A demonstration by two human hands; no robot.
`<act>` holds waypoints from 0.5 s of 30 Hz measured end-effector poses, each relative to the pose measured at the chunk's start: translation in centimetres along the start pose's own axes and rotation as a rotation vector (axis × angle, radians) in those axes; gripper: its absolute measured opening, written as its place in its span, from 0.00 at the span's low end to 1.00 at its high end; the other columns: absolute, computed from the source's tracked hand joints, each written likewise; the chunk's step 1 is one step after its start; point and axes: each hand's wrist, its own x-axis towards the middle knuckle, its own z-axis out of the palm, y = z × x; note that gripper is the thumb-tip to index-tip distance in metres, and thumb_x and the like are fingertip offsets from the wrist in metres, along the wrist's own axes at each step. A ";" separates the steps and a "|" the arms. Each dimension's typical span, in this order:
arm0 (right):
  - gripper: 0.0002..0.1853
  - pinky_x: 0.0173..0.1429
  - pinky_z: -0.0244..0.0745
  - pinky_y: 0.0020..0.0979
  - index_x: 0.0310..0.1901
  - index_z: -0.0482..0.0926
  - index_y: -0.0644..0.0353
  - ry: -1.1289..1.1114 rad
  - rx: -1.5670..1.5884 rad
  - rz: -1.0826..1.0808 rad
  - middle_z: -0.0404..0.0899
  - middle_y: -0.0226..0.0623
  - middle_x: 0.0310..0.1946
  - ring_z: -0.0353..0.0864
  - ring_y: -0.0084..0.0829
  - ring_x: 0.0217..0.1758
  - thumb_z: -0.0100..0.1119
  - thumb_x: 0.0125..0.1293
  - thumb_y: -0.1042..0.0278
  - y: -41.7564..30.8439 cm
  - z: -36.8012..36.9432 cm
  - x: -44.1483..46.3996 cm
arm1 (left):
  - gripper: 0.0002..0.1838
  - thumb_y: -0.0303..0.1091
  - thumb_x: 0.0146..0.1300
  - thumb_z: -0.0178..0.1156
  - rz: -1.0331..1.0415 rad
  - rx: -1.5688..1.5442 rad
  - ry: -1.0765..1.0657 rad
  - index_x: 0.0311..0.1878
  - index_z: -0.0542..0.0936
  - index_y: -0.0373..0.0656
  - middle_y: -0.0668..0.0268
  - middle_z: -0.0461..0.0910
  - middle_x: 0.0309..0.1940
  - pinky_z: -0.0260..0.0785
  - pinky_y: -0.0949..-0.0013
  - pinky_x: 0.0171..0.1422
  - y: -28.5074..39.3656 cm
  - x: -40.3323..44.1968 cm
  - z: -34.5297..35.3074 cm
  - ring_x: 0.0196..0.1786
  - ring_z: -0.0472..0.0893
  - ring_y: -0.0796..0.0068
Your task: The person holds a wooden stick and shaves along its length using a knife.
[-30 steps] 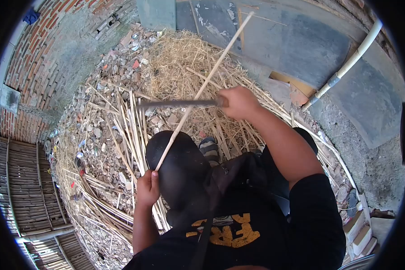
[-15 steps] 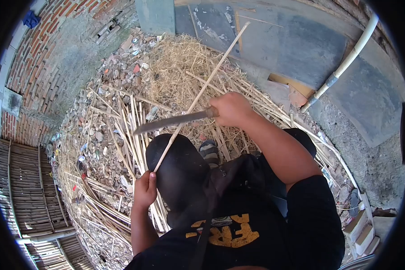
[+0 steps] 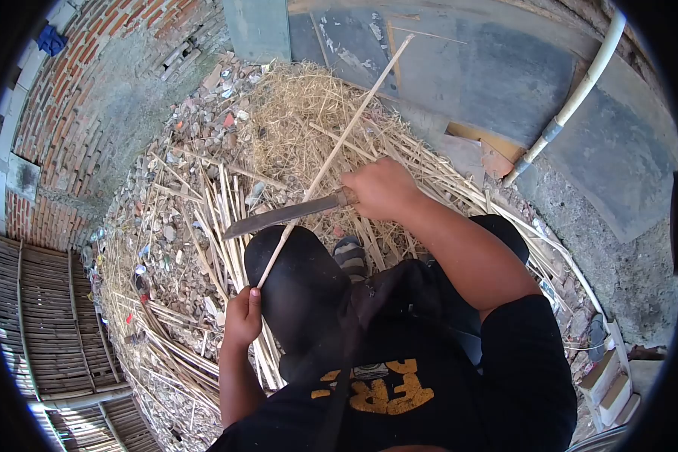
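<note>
My left hand grips the lower end of a long pale stick beside my left knee. The stick slants up and to the right across the knee, its far end near the grey panels. My right hand is closed round the wooden handle of a long knife. The blade points left and crosses the stick above my left knee; whether it touches the stick I cannot tell. A bundle of split sticks lies left of my knee.
Straw and more sticks cover the rubble ahead. A brick wall stands at the left above a slatted bamboo screen. Grey panels and a white pipe are at the right.
The knife has moved down and slightly left with my right hand, its blade now tilted with the tip lower. The stick's far end has shifted slightly left and down.
</note>
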 end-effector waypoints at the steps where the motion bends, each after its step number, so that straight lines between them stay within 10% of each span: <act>1: 0.12 0.49 0.83 0.52 0.43 0.86 0.55 0.024 0.144 0.111 0.88 0.44 0.35 0.88 0.51 0.40 0.67 0.58 0.63 1.4 0.3 0.6 | 0.27 0.47 0.85 0.48 0.005 0.006 0.008 0.32 0.73 0.35 0.54 0.73 0.18 0.65 0.55 0.31 -0.1 -0.3 0.0 0.22 0.72 0.59; 9: 0.16 0.52 0.83 0.49 0.46 0.86 0.58 0.112 0.357 0.393 0.88 0.50 0.37 0.88 0.54 0.44 0.67 0.58 0.61 3.7 1.8 2.0 | 0.27 0.47 0.85 0.48 -0.003 0.044 0.040 0.31 0.72 0.35 0.50 0.72 0.18 0.64 0.52 0.31 -0.1 -0.5 -0.3 0.22 0.74 0.49; 15: 0.10 0.47 0.83 0.51 0.40 0.86 0.53 0.028 0.088 0.134 0.86 0.46 0.33 0.89 0.49 0.41 0.67 0.58 0.62 0.8 0.1 0.4 | 0.28 0.48 0.85 0.47 -0.017 0.063 -0.028 0.31 0.72 0.34 0.53 0.70 0.18 0.64 0.55 0.32 0.8 -1.5 -0.6 0.23 0.69 0.62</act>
